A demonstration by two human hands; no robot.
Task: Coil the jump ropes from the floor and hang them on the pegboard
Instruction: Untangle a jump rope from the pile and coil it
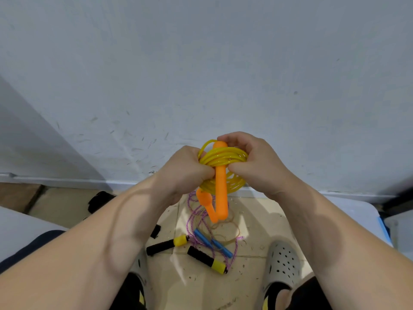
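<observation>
Rope work is partly done, judging from the head view: the yellow rope (223, 161) is gathered into a bundle of loops held up in front of the wall (201, 63), with one orange handle (220, 182) standing upright through the coil and the second orange handle (206, 203) dangling just below. The left hand (187, 170) is clenched on the left side of the loops, and the right hand (250, 162) grips the right side with its fingertips curled over the top of the upright handle — it looks like the coil is being cinched or tied off. On the tiled floor (245, 287) between the feet, a purple rope with blue handles (212, 242) and a rope with black-and-yellow handles (206, 259) lie tangled and uncoiled. No pegboard is visible, so nothing appears hung yet — most of the task remains.
</observation>
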